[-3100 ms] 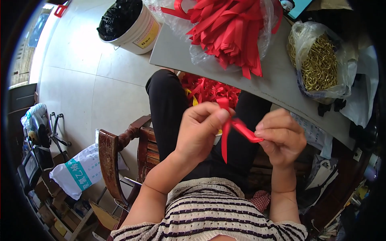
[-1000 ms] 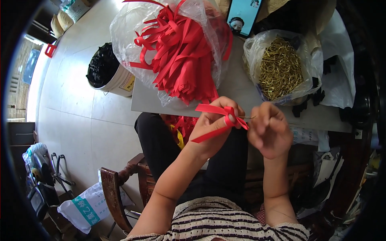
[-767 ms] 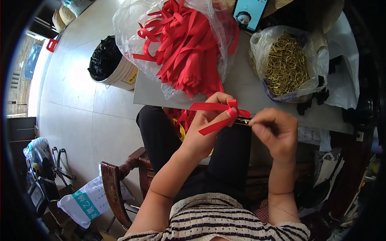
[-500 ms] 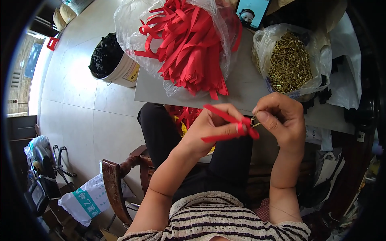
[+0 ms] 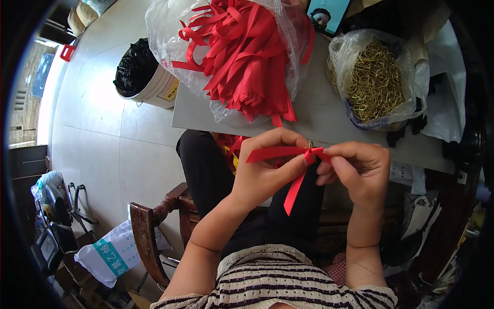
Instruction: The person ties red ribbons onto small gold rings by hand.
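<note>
Between thumb and fingers, my left hand [image 5: 267, 167] pinches a red ribbon [image 5: 295, 194] at a small folded knot. One flat tail lies across that hand's fingers, and another hangs down over my lap. My right hand [image 5: 363, 167] is closed on the short end of the same ribbon, at the knot's right side. A thin gold-coloured wire piece [image 5: 311, 144] sticks up from the knot. Beyond my hands, a big heap of cut red ribbons [image 5: 247, 67] lies in a clear plastic bag. Bent gold wire pieces [image 5: 375, 82] fill another clear bag to the right.
The grey table [image 5: 198, 110] has its near edge just beyond my hands. A phone [image 5: 328, 15] stands at the back. On the floor, left, is a white bucket [image 5: 159, 90] of black material. A wooden chair arm [image 5: 146, 232] and a white sack [image 5: 110, 255] are at my left.
My right hand has shifted from the gold wire to the ribbon's end. The ribbon has turned, so one tail now hangs down and the wire points up.
</note>
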Demonstrator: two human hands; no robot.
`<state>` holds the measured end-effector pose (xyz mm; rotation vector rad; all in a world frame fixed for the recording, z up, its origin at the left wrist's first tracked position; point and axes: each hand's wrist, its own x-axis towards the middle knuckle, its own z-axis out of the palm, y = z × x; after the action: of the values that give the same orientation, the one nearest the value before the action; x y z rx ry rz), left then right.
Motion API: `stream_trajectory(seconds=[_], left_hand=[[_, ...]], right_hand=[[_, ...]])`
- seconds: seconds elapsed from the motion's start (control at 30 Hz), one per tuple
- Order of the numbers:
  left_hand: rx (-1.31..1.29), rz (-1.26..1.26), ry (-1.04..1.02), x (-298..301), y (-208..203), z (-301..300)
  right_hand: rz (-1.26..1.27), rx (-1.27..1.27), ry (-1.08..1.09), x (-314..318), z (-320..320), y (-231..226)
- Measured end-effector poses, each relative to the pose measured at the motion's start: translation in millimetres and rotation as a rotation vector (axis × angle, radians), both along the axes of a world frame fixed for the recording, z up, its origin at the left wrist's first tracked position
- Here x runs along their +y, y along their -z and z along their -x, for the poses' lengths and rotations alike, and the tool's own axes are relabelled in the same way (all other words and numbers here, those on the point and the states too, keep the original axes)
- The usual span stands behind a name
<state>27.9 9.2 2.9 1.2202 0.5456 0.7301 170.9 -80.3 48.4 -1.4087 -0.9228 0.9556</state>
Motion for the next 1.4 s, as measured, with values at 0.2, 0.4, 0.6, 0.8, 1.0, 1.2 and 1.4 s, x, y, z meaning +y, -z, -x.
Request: stream_trajectory(seconds=[0.2, 0.4, 0.6, 0.8, 1.0, 1.2, 1.4], left_hand=[[-0.065, -0.231, 0.221, 5.4, 1.0, 3.5], [-0.195, 0.155, 0.451, 10.1, -2.7, 9.1], [-0.091, -0.063, 0.098, 2.4, 2.1, -1.4], [-0.009, -0.150, 0.020, 3.9, 1.5, 1.1], [0.105, -0.598, -0.172, -1.4, -1.3, 6.1], [0.124, -0.474, -0.142, -3.2, 1.9, 20.8], [0.091, -0.450, 0.071, 2.6, -9.9, 12.0]], right_hand=[[0.049, 0.023, -0.202, 1.1, -10.3, -3.2], [0.062, -0.124, -0.295, 2.3, -11.9, -4.9], [-0.134, -0.284, -0.140, 5.8, -2.6, 11.6], [-0.208, -0.263, -0.057, 5.7, 4.3, 7.3], [-0.266, -0.613, -0.001, 3.9, 3.2, 9.4], [-0.204, -0.275, 0.078, -7.5, 5.2, 23.9], [-0.286, -0.376, -0.010, -5.4, 2.9, 18.3]])
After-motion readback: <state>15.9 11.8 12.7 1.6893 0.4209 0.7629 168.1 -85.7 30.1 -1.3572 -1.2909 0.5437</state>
